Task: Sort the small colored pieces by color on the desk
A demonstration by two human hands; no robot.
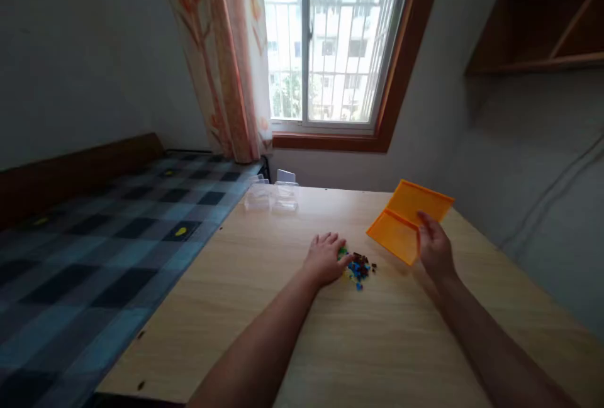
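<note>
- Orange case was unfolded, gripped along one edge by the right hand.
- Small coloured pieces lay against the left hand, its fingers loosely spread.

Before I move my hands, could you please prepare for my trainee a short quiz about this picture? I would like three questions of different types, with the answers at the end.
1. What is the right hand holding?
2. True or false: the clear plastic containers stand near the far edge of the table.
3. Which of these is nearest to the left hand?
A) the curtain
B) the small coloured pieces
C) the wall shelf

Key:
1. An orange case, folded open.
2. True.
3. B.
</note>
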